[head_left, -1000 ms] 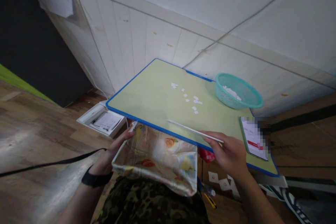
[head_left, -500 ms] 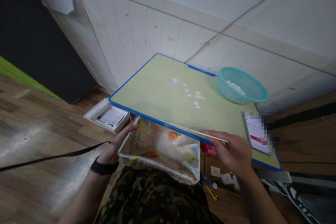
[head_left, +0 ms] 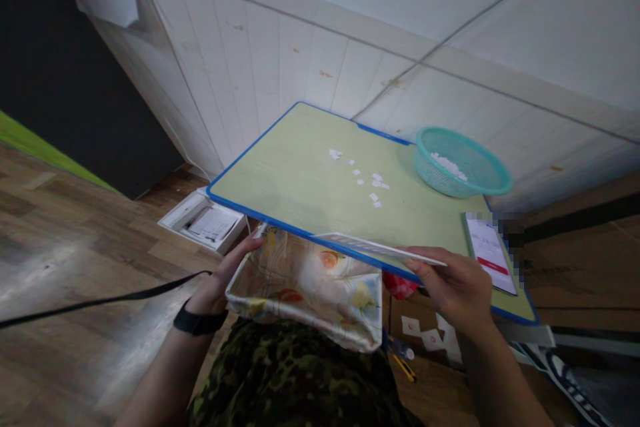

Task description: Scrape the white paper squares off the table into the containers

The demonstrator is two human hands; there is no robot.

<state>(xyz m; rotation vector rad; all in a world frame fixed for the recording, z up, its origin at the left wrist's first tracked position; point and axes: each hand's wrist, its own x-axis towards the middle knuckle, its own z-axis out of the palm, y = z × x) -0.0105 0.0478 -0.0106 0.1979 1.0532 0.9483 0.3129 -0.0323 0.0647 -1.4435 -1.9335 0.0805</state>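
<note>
My left hand (head_left: 239,261) is closed on the left rim of a box lined in fruit-patterned film (head_left: 305,297). That box sits against my lap below the table edge; its inside looks glossy. In my right hand (head_left: 457,287), a thin white sheet (head_left: 365,247) is pinched between thumb and fingers by its right end. The sheet lies tilted along the table's front edge, grey marks faintly showing on its face. Small white pieces (head_left: 376,180) are scattered on the pale green table (head_left: 280,160) beyond it.
A turquoise basket (head_left: 493,177) with white bits stands at the table's back right. Near the right edge lies a phone (head_left: 483,240). An open white box (head_left: 183,230) rests left of the table. Below right are a yellow-handled cutter (head_left: 404,368) and white cards (head_left: 411,326).
My right hand has shifted slightly right with the white sheet, which has turned so more of its face shows. My left hand and the fruit-patterned box have barely moved.
</note>
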